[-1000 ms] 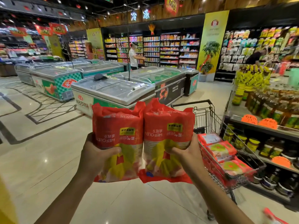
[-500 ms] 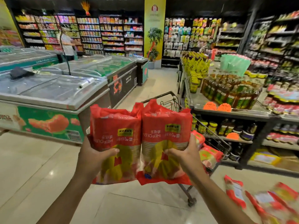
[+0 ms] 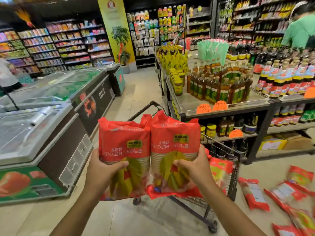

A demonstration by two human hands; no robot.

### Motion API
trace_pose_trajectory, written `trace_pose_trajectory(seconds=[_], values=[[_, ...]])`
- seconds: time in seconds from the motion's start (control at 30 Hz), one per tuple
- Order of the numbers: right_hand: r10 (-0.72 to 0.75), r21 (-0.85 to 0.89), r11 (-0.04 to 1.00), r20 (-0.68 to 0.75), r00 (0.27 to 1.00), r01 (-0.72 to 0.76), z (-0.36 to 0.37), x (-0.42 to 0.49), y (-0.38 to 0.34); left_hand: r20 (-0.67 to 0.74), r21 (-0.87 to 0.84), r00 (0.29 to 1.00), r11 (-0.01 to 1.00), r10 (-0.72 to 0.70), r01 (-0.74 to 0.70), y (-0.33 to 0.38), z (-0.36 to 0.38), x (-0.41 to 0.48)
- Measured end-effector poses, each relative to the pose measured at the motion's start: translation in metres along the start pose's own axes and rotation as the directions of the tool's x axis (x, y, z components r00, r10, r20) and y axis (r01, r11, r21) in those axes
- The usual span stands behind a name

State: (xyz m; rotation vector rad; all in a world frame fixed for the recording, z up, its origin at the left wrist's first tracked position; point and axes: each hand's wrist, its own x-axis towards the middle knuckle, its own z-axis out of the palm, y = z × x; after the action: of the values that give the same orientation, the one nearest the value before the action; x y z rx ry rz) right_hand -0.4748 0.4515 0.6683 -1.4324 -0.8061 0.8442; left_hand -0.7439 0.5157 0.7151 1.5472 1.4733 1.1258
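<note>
I hold two red packs with yellow print side by side in front of me, upside down. My left hand [image 3: 104,171] grips the left red pack [image 3: 124,150] from its left side, thumb across the front. My right hand [image 3: 194,167] grips the right red pack [image 3: 175,143] from its right side. The packs touch along their inner edges. Behind and below them stands a black wire shopping cart [image 3: 236,167] with more red packs [image 3: 219,172] inside.
Chest freezers [image 3: 42,133] line the left. A shelf unit [image 3: 226,109] with oil bottles and jars stands on the right. Several red packs [image 3: 254,193] lie on the floor at the lower right. A person in green [image 3: 300,31] stands at the far right.
The view has swung to the right: the freezers slid left, the bottle shelf and the packs on the floor came into view. Both hands keep the same hold on the two packs.
</note>
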Motion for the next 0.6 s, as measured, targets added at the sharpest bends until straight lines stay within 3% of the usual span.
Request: trace_pose_trajectory(seconds=[0.37,0.6], values=[[0.099,0.007,0.995,-0.245,0.964,-0.100,-0.049,0.124,0.041,0.277,-0.030,0.960,0.998,-0.043,0.053,-0.003,0.142,0.149],[0.174,0.030,0.984,-0.414,0.894,-0.177,-0.056,0.205,0.073,0.490,-0.036,0.870,0.995,-0.059,0.088,-0.039,0.235,0.248]])
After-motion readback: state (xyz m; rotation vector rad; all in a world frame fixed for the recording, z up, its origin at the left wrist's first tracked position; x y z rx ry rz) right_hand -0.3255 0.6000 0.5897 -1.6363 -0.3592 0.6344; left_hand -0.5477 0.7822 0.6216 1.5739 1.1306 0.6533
